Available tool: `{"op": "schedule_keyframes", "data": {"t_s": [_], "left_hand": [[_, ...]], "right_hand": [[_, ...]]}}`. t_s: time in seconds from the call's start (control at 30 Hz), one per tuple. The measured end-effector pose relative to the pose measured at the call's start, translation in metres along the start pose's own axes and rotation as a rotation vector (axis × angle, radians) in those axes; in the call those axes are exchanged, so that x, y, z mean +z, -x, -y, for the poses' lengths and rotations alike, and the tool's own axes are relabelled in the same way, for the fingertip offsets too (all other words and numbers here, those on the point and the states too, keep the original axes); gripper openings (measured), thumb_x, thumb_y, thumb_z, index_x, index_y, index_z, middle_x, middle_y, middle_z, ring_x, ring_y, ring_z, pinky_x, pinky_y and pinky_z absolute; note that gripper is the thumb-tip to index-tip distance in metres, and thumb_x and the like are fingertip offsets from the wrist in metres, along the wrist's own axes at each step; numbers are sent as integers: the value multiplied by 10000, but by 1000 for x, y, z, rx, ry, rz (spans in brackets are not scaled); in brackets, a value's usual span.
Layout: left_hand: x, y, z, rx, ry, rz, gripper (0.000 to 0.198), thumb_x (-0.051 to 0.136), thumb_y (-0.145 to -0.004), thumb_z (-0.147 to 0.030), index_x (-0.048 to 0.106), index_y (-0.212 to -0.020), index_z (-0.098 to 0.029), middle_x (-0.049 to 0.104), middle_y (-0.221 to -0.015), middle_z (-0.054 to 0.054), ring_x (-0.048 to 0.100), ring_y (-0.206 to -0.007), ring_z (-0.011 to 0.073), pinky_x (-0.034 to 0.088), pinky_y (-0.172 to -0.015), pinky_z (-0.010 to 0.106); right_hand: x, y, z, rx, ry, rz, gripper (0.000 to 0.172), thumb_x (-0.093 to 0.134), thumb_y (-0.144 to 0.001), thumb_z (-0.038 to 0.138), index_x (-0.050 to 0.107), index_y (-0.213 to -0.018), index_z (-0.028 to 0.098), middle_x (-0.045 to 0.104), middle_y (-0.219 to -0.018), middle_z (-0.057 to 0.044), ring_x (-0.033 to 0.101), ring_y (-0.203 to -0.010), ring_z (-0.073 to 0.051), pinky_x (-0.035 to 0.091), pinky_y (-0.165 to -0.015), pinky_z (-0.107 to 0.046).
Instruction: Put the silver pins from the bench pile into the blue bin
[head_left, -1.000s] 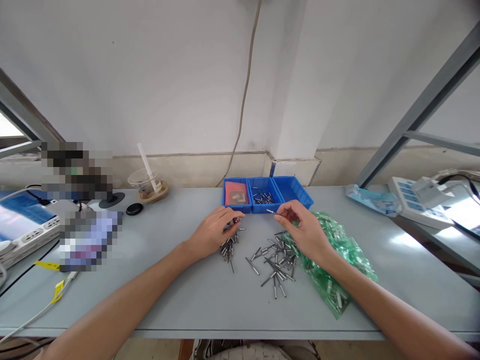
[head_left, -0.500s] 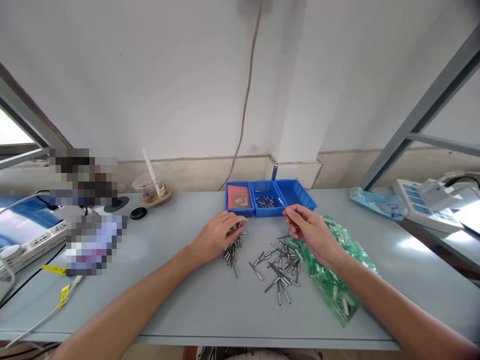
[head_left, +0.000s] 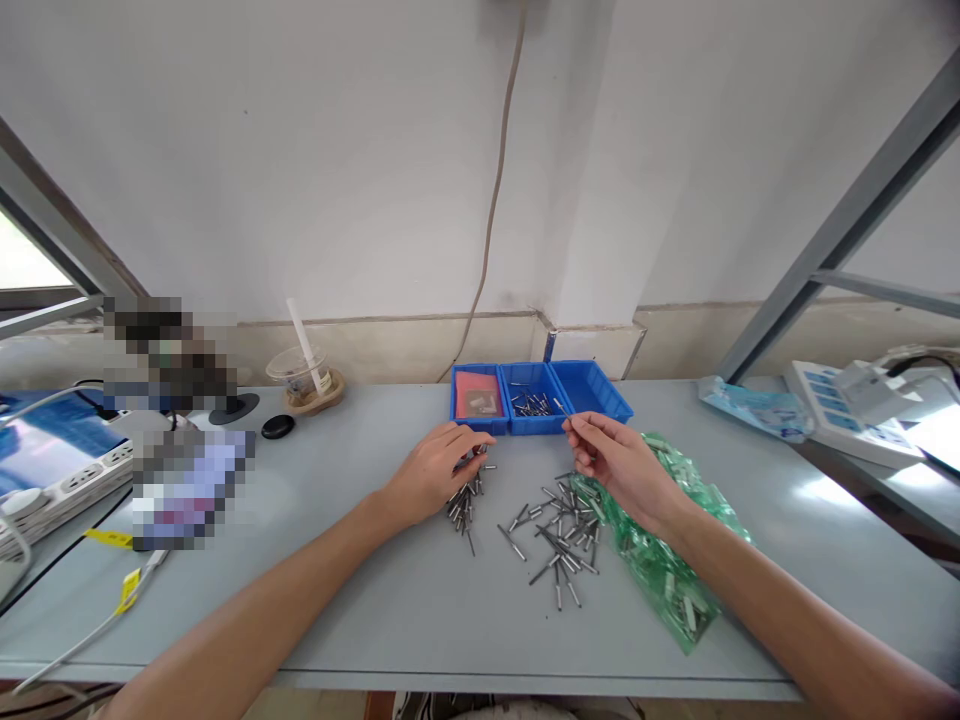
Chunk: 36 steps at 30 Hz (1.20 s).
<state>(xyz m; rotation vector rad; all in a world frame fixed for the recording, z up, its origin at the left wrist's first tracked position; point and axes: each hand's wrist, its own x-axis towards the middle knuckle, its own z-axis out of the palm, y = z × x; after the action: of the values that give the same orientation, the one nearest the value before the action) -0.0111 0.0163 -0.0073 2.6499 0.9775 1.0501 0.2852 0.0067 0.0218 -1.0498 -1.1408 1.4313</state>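
My right hand (head_left: pixel 606 450) pinches a small metal pin, which looks like a blind rivet (head_left: pixel 559 404), between thumb and forefinger, its tip over the front of the middle blue bin (head_left: pixel 538 426). Curled over a small pile of similar rivets (head_left: pixel 463 512) is my left hand (head_left: pixel 435 468); a rivet end shows between its thumb and fingertips. Between and in front of the hands a larger loose heap of rivets (head_left: pixel 568 535) lies on the table. More rivets rest inside the middle bin. Under my right wrist lies a green plastic bag (head_left: pixel 664 580) with pieces in it.
The left blue bin (head_left: pixel 454 412) holds a reddish packet, and the right blue bin (head_left: pixel 592 388) adjoins the middle one. Further left stand a plastic cup (head_left: pixel 289 370) and a black round object (head_left: pixel 277 427). A power strip (head_left: pixel 847 410) lies far right.
My right hand has shifted very slightly left, the rivet still in its fingertips. The left hand stays in place over its pile.
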Motion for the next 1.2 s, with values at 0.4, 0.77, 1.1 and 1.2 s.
{"op": "schedule_keyframes", "data": {"t_s": [0.4,0.77,1.1,1.2], "left_hand": [[1,1,1,7,-14,-7,225,502,-1107,-255,638,-1285,-229,703,-997,42,631,-926,198,529,-917,361],[-1,-1,-1,2,5,6,215,513,-1103,-240,638,-1277,-229,711,-1007,42,627,-934,197,525,-932,368],[-1,-1,-1,14,-1,4,221,500,-1109,-255,646,-1273,-235,720,-1041,47,645,-950,201,533,-943,379],[-1,-1,-1,15,-4,10,223,502,-1105,-240,641,-1278,-232,716,-1030,46,641,-952,204,529,-946,378]], "right_hand": [[1,-1,-3,-94,253,-33,395,705,-926,625,668,-914,232,571,-812,-2,477,-636,-140,419,-569,-289],[3,5,-5,-461,785,-124,191,642,-999,442,644,-921,267,623,-820,-22,546,-730,-211,445,-671,-357],[5,5,-2,-335,640,-77,275,668,-978,509,646,-864,260,563,-741,0,505,-660,-182,417,-611,-332],[4,3,1,-130,354,-38,350,716,-933,564,660,-821,238,529,-731,9,452,-611,-146,382,-548,-296]]}}
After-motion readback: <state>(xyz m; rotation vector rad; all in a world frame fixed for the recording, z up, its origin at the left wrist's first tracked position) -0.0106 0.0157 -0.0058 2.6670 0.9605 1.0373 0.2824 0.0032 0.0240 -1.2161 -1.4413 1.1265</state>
